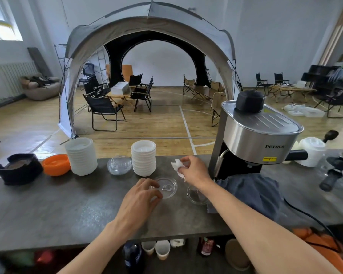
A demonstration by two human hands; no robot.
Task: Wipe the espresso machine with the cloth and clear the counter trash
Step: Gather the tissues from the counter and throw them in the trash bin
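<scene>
A silver and black espresso machine [259,135] stands at the right of the dark counter [67,210]. A grey-blue cloth [251,190] lies crumpled in front of it. My right hand [194,171] is shut on a crumpled white paper tissue [177,167], just left of the machine. My left hand [141,200] rests its fingertips on a flat clear plastic lid [167,187] in the middle of the counter. A second clear lid [196,195] lies under my right forearm.
Two stacks of white lids [81,155] [144,157], a clear dome lid [119,165], an orange bowl [56,164] and a black holder [18,168] line the far edge. A white cup [311,151], a portafilter and a black cable sit at the right.
</scene>
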